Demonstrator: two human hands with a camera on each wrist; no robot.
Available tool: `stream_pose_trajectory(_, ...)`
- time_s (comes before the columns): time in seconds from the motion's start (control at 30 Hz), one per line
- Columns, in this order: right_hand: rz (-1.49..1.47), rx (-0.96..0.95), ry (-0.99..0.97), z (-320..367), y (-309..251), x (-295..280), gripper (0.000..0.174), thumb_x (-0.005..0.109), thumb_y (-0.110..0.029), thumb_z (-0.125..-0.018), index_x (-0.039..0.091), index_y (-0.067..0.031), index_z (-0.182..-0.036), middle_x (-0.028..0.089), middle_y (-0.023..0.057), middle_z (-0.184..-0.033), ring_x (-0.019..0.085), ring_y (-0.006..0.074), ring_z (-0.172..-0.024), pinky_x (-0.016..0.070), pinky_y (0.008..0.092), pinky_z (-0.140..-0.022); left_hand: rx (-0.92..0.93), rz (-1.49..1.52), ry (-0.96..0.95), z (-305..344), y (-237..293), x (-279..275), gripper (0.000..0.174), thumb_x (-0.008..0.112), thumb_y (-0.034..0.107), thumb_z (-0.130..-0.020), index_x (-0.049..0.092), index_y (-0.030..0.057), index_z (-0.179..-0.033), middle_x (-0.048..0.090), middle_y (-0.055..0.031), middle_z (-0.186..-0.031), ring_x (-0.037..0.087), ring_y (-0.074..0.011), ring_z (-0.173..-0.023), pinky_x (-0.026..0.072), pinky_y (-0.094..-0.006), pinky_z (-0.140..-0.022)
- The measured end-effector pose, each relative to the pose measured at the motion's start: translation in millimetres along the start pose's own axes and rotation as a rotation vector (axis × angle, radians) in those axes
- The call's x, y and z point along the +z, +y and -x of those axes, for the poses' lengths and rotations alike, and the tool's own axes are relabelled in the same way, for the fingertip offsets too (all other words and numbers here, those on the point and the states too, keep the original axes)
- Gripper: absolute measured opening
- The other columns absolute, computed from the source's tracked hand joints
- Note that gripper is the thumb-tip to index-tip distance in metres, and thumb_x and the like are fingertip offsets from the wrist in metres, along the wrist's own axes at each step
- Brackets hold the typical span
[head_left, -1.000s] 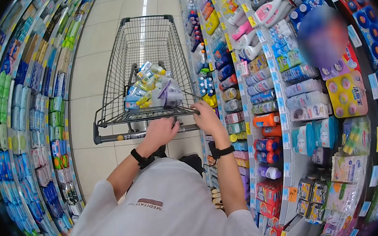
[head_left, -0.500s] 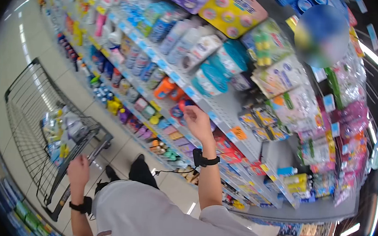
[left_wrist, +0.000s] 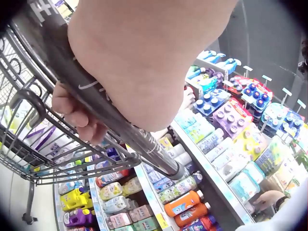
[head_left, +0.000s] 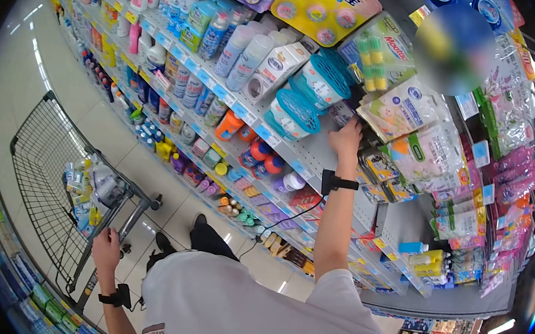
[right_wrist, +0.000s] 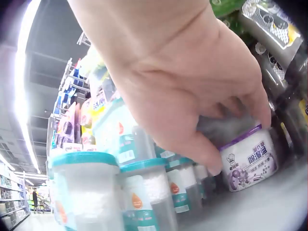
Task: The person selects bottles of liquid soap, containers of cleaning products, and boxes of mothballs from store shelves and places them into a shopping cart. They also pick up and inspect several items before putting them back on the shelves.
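My left hand (head_left: 105,251) grips the shopping cart's handle (left_wrist: 91,98), fingers curled under the dark bar in the left wrist view. My right hand (head_left: 347,138) is reached out onto the shelf, beside teal-lidded tubs (head_left: 292,121). In the right wrist view it holds a small white dehumidifier box (right_wrist: 250,163) with a purple rim from above, thumb at its left side and fingers around its far and right sides. The hand hides part of the box's top. The box stands upright, close over the grey shelf.
The wire cart (head_left: 36,165) stands at the left with several packaged goods (head_left: 85,193) inside. Hanging packs (head_left: 410,110) crowd the right arm's right side. Spray cans (head_left: 249,61) line the same shelf farther left. Lower shelves hold orange bottles (head_left: 227,125).
The view has swung toward the right-hand shelves. My right hand has left the cart handle and reached up and right to the dehumidifier box. The left hand stays at the handle.
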State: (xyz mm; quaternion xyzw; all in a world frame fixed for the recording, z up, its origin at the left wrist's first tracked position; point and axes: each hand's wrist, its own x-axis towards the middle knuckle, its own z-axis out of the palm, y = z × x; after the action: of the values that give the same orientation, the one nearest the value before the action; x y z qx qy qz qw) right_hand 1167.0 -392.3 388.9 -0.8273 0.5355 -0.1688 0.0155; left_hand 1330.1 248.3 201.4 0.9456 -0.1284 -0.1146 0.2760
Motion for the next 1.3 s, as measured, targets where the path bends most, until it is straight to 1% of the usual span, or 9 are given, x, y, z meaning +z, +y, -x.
stream_pose_trajectory(0.07,0.154,0.009,0.016,-33.9,13.2,27.5,0.091,0.072,-0.015,-0.077,0.027,0.0007,-0.155,0.035,0.0289,-0.157,0.039,0.0455,-0.144,0.0317,0.0541,-0.119,-0.064,-0.032,0.012,0.6,6.5,-1.5,0.039,0.051,0.033,-0.102,0.063,-0.0001,-0.085,0.065,-0.0252,-0.075,0.065,-0.0491,-0.079,0.0497,-0.0563,-0.069)
stream_pose_trajectory(0.1,0.119,-0.028,0.116,-48.3,23.3,43.7,0.085,0.067,-0.013,-0.078,0.032,0.0008,-0.154,0.036,0.0286,-0.158,0.035,0.0447,-0.147,0.0289,0.0516,-0.122,-0.071,-0.023,0.037,1.5,6.1,0.5,0.040,0.051,0.034,-0.101,0.063,-0.0003,-0.085,0.065,-0.0250,-0.073,0.065,-0.0491,-0.078,0.0498,-0.0559,-0.069)
stream_pose_trajectory(0.23,0.297,0.031,-0.064,-99.0,33.5,57.2,0.077,0.065,-0.023,-0.084,0.038,0.0000,-0.153,0.039,0.0262,-0.158,0.038,0.0400,-0.147,0.0318,0.0453,-0.121,-0.092,-0.057,0.024,0.0,8.3,-2.0,0.040,0.052,0.033,-0.101,0.062,-0.0004,-0.083,0.066,-0.0239,-0.074,0.067,-0.0465,-0.078,0.0505,-0.0530,-0.068)
stream_pose_trajectory(0.3,0.245,0.070,-0.122,-108.4,33.4,56.0,0.081,0.066,-0.028,-0.084,0.037,-0.0003,-0.154,0.038,0.0259,-0.159,0.039,0.0394,-0.147,0.0325,0.0448,-0.121,-0.160,-0.082,-0.035,-0.4,13.5,-4.3,0.038,0.052,0.033,-0.101,0.068,-0.0007,-0.095,0.067,-0.0255,-0.084,0.065,-0.0464,-0.086,0.0493,-0.0535,-0.074)
stream_pose_trajectory(0.4,0.192,0.112,-0.176,-116.4,33.9,56.5,0.084,0.068,-0.033,-0.084,0.036,-0.0006,-0.155,0.037,0.0255,-0.160,0.039,0.0387,-0.147,0.0332,0.0443,-0.121,-0.188,-0.076,-0.038,-0.5,24.1,-7.9,0.038,0.052,0.033,-0.101,0.068,-0.0013,-0.097,0.067,-0.0257,-0.087,0.065,-0.0462,-0.089,0.0490,-0.0535,-0.076)
stream_pose_trajectory(0.63,0.179,0.115,-0.186,-135.9,33.5,56.7,0.087,0.069,-0.036,-0.083,0.035,-0.0007,-0.156,0.036,0.0253,-0.161,0.039,0.0385,-0.148,0.0332,0.0441,-0.121,-0.200,-0.062,0.057,-0.5,16.2,3.2,0.035,0.055,0.034,-0.099,0.065,0.0014,-0.090,0.066,-0.0234,-0.079,0.065,-0.0463,-0.080,0.0488,-0.0521,-0.069)
stream_pose_trajectory(0.97,0.153,0.119,-0.219,-149.3,14.8,67.5,0.091,0.070,-0.039,-0.082,0.033,-0.0009,-0.156,0.035,0.0249,-0.161,0.038,0.0383,-0.148,0.0332,0.0438,-0.121,-0.195,-0.095,0.059,-1.8,12.2,4.3,0.036,0.055,0.035,-0.099,0.066,0.0011,-0.090,0.066,-0.0250,-0.082,0.064,-0.0477,-0.083,0.0493,-0.0539,-0.072)
stream_pose_trajectory(1.2,0.141,0.152,-0.236,-139.6,35.1,63.2,0.094,0.071,-0.041,-0.081,0.032,-0.0010,-0.157,0.034,0.0246,-0.162,0.038,0.0381,-0.148,0.0332,0.0436,-0.121,-0.214,-0.086,0.000,-2.2,18.5,-0.1,0.037,0.054,0.034,-0.099,0.067,0.0004,-0.093,0.067,-0.0273,-0.088,0.065,-0.0486,-0.087,0.0494,-0.0552,-0.074)
stream_pose_trajectory(1.3,0.137,0.170,-0.242,-129.2,39.6,66.3,0.095,0.071,-0.042,-0.081,0.032,-0.0010,-0.157,0.034,0.0245,-0.162,0.037,0.0380,-0.148,0.0332,0.0435,-0.121,-0.139,-0.110,0.085,-1.9,11.4,6.4,0.038,0.054,0.035,-0.100,0.067,0.0011,-0.088,0.067,-0.0228,-0.079,0.066,-0.0458,-0.080,0.0505,-0.0521,-0.072)
